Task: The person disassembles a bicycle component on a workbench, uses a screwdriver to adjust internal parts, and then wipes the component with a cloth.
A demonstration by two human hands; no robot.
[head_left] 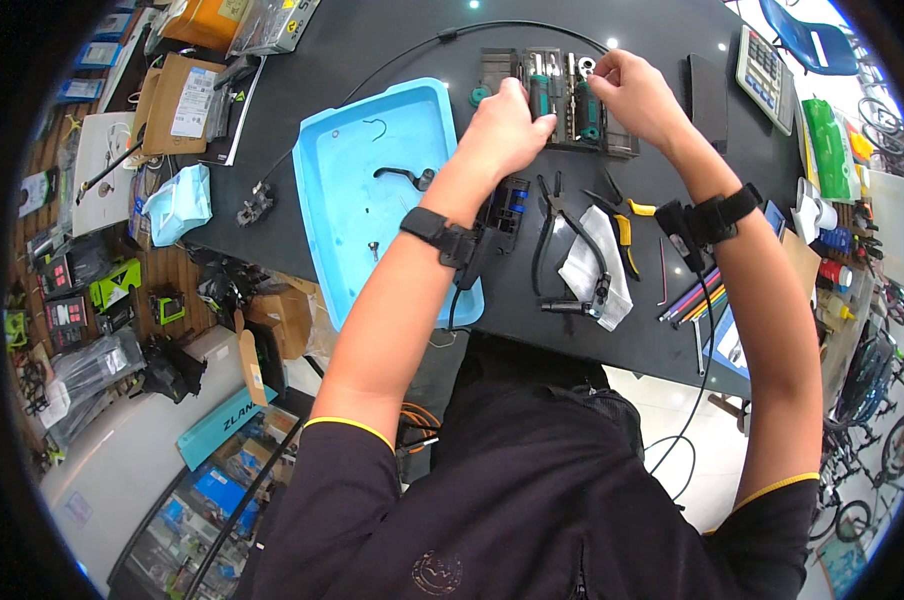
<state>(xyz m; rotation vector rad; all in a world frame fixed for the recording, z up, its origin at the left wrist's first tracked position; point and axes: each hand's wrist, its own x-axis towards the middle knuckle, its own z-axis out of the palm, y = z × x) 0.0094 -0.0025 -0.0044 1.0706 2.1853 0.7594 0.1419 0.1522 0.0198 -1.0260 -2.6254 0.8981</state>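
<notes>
black shirt at six o'clock. left hand and right hand half-curl over a tool case at twelve, grip unclear.

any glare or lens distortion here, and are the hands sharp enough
Head view: strong fisheye curvature, with black corners; head view: small glare spots on the dark table; head view: pale, bright background around the bicycles at the right rim; head view: left hand and right hand fairly sharp, though they partly cover the tool case.
</notes>
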